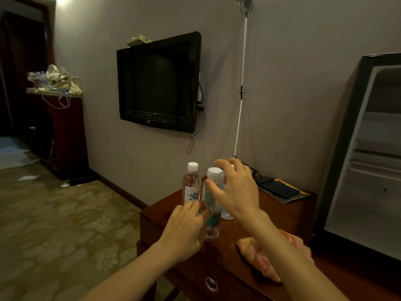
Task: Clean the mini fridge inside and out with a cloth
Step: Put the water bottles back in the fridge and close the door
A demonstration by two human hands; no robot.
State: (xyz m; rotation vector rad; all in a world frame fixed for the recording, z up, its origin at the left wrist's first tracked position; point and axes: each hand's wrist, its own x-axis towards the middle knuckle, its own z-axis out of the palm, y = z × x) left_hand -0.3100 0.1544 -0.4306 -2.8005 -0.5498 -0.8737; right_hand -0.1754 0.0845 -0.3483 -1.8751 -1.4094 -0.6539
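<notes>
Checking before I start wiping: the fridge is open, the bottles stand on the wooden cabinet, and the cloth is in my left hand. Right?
Not quite. In the head view the cloth lies on the wooden cabinet; your left hand grips the front bottle. The fridge is open and the bottles stand on the cabinet.

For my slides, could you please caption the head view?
Left hand grips a water bottle on the cabinet, right hand over a second bottle; cloth nearby, mini fridge open.

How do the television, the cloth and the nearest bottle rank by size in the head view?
1. television
2. cloth, though nearer the camera and partly hidden by an arm
3. nearest bottle
</notes>
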